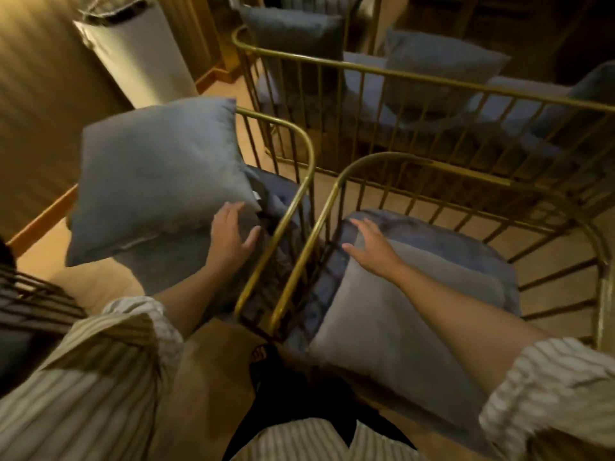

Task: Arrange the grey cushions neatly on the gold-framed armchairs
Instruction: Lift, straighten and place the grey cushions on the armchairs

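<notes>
Cushions sit on two gold chairs side by side. Our left hand (233,235) rests on the corner of a grey cushion (156,174) that stands tilted on the left chair (301,201); its fingers are spread, not gripping. Our right hand (372,242) lies flat and open on another grey cushion (392,327), which lies on the right chair (466,174). More cushions (439,66) sit on chairs behind.

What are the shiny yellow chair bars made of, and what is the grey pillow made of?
The chair bars look like thin metal tubing with a gold, brass-like finish, because light glints along them. The grey pillow by the left hand looks like soft matte woven fabric over stuffing: it is puffy with pinched corners.
</notes>
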`<state>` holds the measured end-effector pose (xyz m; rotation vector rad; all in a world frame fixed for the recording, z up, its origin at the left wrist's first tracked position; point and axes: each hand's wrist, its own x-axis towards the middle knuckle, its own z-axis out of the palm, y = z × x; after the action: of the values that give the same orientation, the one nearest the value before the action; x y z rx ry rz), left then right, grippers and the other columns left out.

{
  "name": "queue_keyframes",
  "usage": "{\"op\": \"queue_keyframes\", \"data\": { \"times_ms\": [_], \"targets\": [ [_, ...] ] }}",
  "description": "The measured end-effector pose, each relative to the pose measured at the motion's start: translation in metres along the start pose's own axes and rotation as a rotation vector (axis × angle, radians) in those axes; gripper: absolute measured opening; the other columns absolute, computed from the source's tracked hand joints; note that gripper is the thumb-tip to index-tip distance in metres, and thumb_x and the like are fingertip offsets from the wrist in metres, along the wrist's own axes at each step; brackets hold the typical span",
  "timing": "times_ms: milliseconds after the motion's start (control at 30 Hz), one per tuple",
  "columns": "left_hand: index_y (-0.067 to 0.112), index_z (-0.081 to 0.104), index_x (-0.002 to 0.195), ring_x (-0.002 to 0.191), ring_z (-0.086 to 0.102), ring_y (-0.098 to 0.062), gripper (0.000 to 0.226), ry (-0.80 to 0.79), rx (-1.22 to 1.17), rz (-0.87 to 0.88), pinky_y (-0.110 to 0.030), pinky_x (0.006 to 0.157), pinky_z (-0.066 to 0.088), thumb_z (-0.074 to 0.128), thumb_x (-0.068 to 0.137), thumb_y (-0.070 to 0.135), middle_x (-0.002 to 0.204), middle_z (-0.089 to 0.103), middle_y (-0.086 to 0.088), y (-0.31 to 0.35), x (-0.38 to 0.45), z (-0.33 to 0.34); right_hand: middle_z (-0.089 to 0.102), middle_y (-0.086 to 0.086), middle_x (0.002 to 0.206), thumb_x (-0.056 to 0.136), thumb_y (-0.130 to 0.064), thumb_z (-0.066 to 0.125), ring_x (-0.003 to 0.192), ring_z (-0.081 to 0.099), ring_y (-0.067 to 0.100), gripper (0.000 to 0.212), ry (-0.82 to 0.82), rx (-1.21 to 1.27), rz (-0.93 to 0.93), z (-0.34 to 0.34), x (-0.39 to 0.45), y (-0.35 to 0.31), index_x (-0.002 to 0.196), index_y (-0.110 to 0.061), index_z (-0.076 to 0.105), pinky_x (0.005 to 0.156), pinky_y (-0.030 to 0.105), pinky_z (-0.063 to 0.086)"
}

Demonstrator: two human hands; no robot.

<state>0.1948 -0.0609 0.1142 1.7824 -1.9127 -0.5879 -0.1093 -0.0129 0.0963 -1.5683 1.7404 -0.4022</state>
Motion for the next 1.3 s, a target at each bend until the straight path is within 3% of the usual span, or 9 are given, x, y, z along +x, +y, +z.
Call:
{"op": "queue_keyframes", "data": {
  "times_ms": [200, 367, 600, 733, 833, 933, 1033, 1167, 1300],
  "targets": [
    [0.002, 0.03, 0.149, 0.143, 0.033, -0.037, 0.076, 0.258, 0.031, -0.153, -0.047, 0.118, 0.024, 0.068, 0.09, 0.03, 0.151, 0.038, -0.022, -0.108, 0.037, -0.098, 0.038, 0.013, 0.153, 0.096, -0.03, 0.06, 0.141, 0.038, 0.028, 0.059, -0.032, 0.108, -0.066, 0.036, 0.066, -0.122, 0.148, -0.013, 0.038, 0.112, 0.037, 0.034],
    [0.004, 0.038, 0.144, 0.141, 0.034, -0.038, 0.069, 0.222, 0.074, -0.323, -0.054, 0.116, 0.027, 0.059, 0.093, 0.044, 0.15, 0.039, -0.022, -0.209, 0.085, -0.165, 0.045, 0.01, 0.149, 0.095, -0.033, 0.061, 0.137, 0.042, 0.026, 0.06, 0.017, 0.219, -0.058, 0.077, 0.141, -0.227, 0.146, -0.01, 0.041, 0.103, 0.03, 0.035],
    [-0.003, 0.038, 0.144, 0.136, 0.04, -0.041, 0.078, 0.118, -0.078, -0.599, -0.053, 0.113, 0.034, 0.053, 0.093, 0.055, 0.149, 0.042, -0.023, -0.291, 0.154, -0.203, 0.036, 0.01, 0.156, 0.081, -0.062, 0.065, 0.14, 0.039, 0.033, 0.094, 0.052, 0.349, 0.134, 0.11, 0.238, -0.289, 0.153, -0.015, 0.025, 0.114, 0.049, 0.035],
    [0.01, 0.032, 0.149, 0.132, 0.047, -0.037, 0.095, -0.05, -0.449, -0.776, -0.05, 0.108, 0.039, 0.042, 0.084, 0.078, 0.148, 0.046, -0.013, -0.299, 0.183, -0.203, 0.03, 0.009, 0.159, 0.059, -0.076, 0.073, 0.139, 0.038, 0.037, 0.124, 0.03, 0.466, 0.304, 0.115, 0.272, -0.283, 0.155, -0.025, 0.014, 0.113, 0.054, 0.036],
    [0.015, 0.044, 0.143, 0.125, 0.053, -0.033, 0.111, -0.022, -0.666, -0.857, -0.05, 0.106, 0.041, 0.056, 0.061, 0.089, 0.136, 0.056, -0.005, -0.297, 0.193, -0.204, 0.04, 0.01, 0.154, 0.047, -0.077, 0.079, 0.131, 0.047, 0.037, 0.133, 0.023, 0.617, 0.423, 0.117, 0.283, -0.276, 0.155, -0.023, 0.021, 0.109, 0.053, 0.041],
    [0.02, 0.054, 0.134, 0.116, 0.06, -0.027, 0.097, -0.015, -0.904, -0.81, -0.047, 0.104, 0.044, 0.069, 0.06, 0.08, 0.125, 0.065, -0.001, -0.293, 0.2, -0.208, 0.056, 0.003, 0.134, 0.053, -0.068, 0.082, 0.11, 0.058, 0.027, 0.113, 0.009, 0.69, 0.373, 0.115, 0.275, -0.271, 0.145, -0.018, 0.04, 0.093, 0.042, 0.049],
    [0.025, 0.057, 0.133, 0.115, 0.063, -0.026, 0.096, -0.026, -0.982, -0.738, -0.05, 0.104, 0.046, 0.073, 0.055, 0.08, 0.124, 0.068, 0.001, -0.28, 0.205, -0.213, 0.06, 0.004, 0.128, 0.057, -0.06, 0.082, 0.1, 0.061, 0.02, 0.103, 0.008, 0.84, 0.3, 0.109, 0.255, -0.258, 0.143, -0.02, 0.042, 0.081, 0.037, 0.051],
    [0.025, 0.051, 0.139, 0.117, 0.059, -0.026, 0.105, -0.065, -0.981, -0.699, -0.052, 0.108, 0.041, 0.072, 0.054, 0.081, 0.127, 0.064, 0.001, -0.245, 0.213, -0.212, 0.062, 0.005, 0.135, 0.034, -0.077, 0.084, 0.114, 0.064, 0.027, 0.13, 0.127, 1.012, 0.302, 0.094, 0.226, -0.236, 0.145, -0.022, 0.045, 0.104, 0.048, 0.049],
    [0.031, 0.046, 0.144, 0.124, 0.053, -0.025, 0.106, -0.193, -0.956, -0.57, -0.052, 0.111, 0.035, 0.056, 0.057, 0.091, 0.135, 0.058, 0.002, -0.181, 0.227, -0.203, 0.071, 0.005, 0.123, 0.038, -0.085, 0.076, 0.111, 0.068, 0.027, 0.108, 0.251, 1.147, 0.356, 0.051, 0.196, -0.206, 0.127, -0.025, 0.064, 0.103, 0.046, 0.049]
  ]
}}
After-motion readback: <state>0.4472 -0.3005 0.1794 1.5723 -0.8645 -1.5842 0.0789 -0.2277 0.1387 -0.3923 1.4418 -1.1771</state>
